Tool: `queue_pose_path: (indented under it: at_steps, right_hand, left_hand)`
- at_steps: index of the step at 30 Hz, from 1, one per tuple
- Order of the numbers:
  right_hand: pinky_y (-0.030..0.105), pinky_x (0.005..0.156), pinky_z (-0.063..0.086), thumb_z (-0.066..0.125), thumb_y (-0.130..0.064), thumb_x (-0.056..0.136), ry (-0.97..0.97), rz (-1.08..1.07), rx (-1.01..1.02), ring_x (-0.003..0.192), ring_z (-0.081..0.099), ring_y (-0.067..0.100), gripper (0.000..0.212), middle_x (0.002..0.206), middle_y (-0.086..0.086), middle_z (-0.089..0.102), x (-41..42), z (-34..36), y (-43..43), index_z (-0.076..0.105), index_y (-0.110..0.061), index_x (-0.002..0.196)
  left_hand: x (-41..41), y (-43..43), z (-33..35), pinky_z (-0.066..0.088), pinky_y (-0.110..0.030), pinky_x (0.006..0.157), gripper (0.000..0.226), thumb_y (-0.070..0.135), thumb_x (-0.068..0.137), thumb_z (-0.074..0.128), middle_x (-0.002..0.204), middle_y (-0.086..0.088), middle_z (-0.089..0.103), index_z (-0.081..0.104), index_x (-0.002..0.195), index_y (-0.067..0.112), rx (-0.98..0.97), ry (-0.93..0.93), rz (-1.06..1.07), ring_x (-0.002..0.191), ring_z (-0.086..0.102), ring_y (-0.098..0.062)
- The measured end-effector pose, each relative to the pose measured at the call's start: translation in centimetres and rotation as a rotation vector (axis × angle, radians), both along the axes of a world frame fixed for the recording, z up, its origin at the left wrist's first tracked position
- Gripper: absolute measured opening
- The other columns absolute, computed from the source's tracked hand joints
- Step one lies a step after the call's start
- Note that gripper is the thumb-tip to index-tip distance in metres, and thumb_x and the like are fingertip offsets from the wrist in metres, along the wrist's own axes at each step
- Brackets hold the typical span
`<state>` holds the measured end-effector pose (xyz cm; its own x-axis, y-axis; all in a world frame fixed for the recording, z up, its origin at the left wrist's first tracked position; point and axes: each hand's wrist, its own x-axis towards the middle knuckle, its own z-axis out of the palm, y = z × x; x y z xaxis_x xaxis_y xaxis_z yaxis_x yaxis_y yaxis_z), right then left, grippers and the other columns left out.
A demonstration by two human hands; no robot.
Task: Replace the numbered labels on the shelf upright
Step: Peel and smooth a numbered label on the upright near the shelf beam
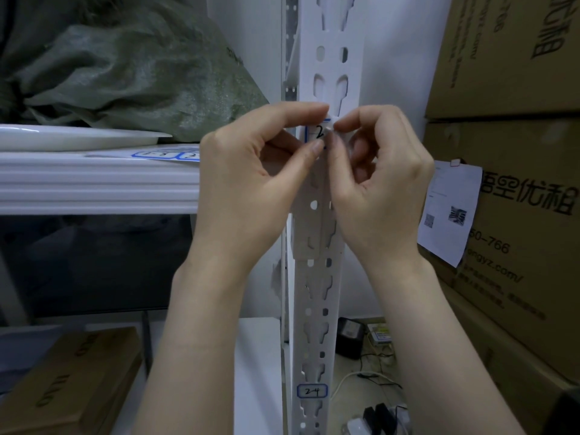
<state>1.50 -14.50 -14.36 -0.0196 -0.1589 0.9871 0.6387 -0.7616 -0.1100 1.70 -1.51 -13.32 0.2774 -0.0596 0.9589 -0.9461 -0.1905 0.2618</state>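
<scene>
Setting: stacked cardboard boxes on the right, a green woven sack on the white shelf beam on the left, and the perforated white shelf upright running down the centre.

Hands: the left hand and right hand meet on the face of the upright at beam height. The fingertips are together, and both pinch the upper label. The left forefinger and thumb bracket it above and below. The right thumb and forefinger nip its right edge.

Upper label: blue-bordered, with a handwritten "2" showing; the rest is covered by fingers. Cannot tell whether its back is stuck down or lifted.

Other items: the lower label marked 2-4 sits flat on the upright, well below. A sheet of blue-bordered labels lies on the beam.

Step, as judged: working the upper label at its right edge, either peeling or seating.

Next move calls for an even pull or press along the strip, keeping it square between the slots.
</scene>
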Motion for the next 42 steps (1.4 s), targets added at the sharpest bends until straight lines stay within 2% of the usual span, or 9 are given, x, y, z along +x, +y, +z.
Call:
queue_pose_path:
  at_steps: [4,8,15,18,23,34,38,42]
  right_hand:
    - [0.014,0.061,0.034,0.065,-0.007,0.089,0.021,0.012,-0.055,0.065,0.046,0.010,0.005,0.080,0.005,0.056,0.1,0.0,-0.6,0.064,-0.002,0.091]
    - [0.018,0.060,0.037,0.062,-0.003,0.091,0.025,0.015,-0.048,0.065,0.050,0.013,0.003,0.079,0.009,0.058,0.2,0.0,-0.7,0.064,-0.001,0.090]
    - [0.017,0.061,0.036,0.056,-0.007,0.094,0.039,-0.032,0.007,0.068,0.046,0.006,0.010,0.082,0.001,0.056,0.1,0.3,-0.1,0.063,-0.001,0.089]
    - [0.021,0.060,0.038,0.058,-0.008,0.093,0.044,-0.040,-0.005,0.067,0.046,0.006,0.009,0.080,-0.002,0.055,0.0,0.3,-0.3,0.063,-0.002,0.089]
    - [0.025,0.059,0.042,0.061,-0.006,0.092,0.024,-0.020,-0.021,0.066,0.051,0.013,0.006,0.079,0.005,0.059,0.0,0.2,-0.4,0.066,-0.003,0.091]
    - [0.040,0.058,0.045,0.059,-0.010,0.092,0.096,-0.099,-0.122,0.068,0.052,0.013,0.008,0.080,-0.009,0.051,-0.6,0.8,-0.8,0.064,-0.005,0.091]
    - [0.034,0.057,0.043,0.057,-0.009,0.093,0.110,-0.043,-0.132,0.065,0.044,0.006,0.007,0.076,-0.009,0.048,-0.5,0.7,-1.1,0.062,-0.004,0.093]
    - [0.031,0.055,0.041,0.059,-0.010,0.094,0.116,0.014,-0.131,0.058,0.046,0.015,0.010,0.065,0.002,0.049,-0.7,0.7,-1.3,0.058,-0.002,0.099]
  left_hand:
    - [0.0,0.1,0.0,0.056,-0.024,0.079,0.026,0.008,0.088,0.070,0.105,0.003,0.072,0.070,0.114,0.012,0.015,-0.001,0.010,0.085,0.068,-0.011]
    - [0.0,0.1,0.0,0.055,-0.021,0.078,0.026,0.007,0.087,0.071,0.104,0.002,0.072,0.070,0.113,0.011,0.010,-0.002,0.012,0.084,0.068,-0.011]
    - [0.0,0.0,0.0,0.052,-0.018,0.077,0.026,0.006,0.087,0.071,0.104,0.003,0.072,0.071,0.113,0.010,0.002,0.002,0.013,0.081,0.067,-0.008]
    - [0.0,0.0,0.0,0.053,-0.018,0.077,0.027,0.006,0.087,0.071,0.104,0.003,0.072,0.071,0.113,0.010,0.003,0.002,0.014,0.081,0.067,-0.007]
    - [-0.1,0.0,0.0,0.052,-0.016,0.076,0.027,0.006,0.087,0.071,0.104,0.003,0.072,0.071,0.113,0.011,0.004,0.003,0.021,0.081,0.066,-0.006]
    - [0.0,0.0,0.0,0.053,-0.020,0.078,0.026,0.006,0.087,0.071,0.104,0.003,0.072,0.071,0.113,0.011,0.007,-0.006,0.021,0.083,0.067,-0.007]
    - [-0.1,-0.1,0.0,0.052,-0.019,0.078,0.026,0.006,0.087,0.071,0.104,0.003,0.072,0.071,0.112,0.011,0.000,-0.001,0.017,0.082,0.067,-0.008]
    - [0.0,0.0,0.0,0.053,-0.020,0.078,0.026,0.007,0.087,0.071,0.104,0.002,0.072,0.071,0.112,0.010,0.001,-0.004,0.019,0.082,0.067,-0.010]
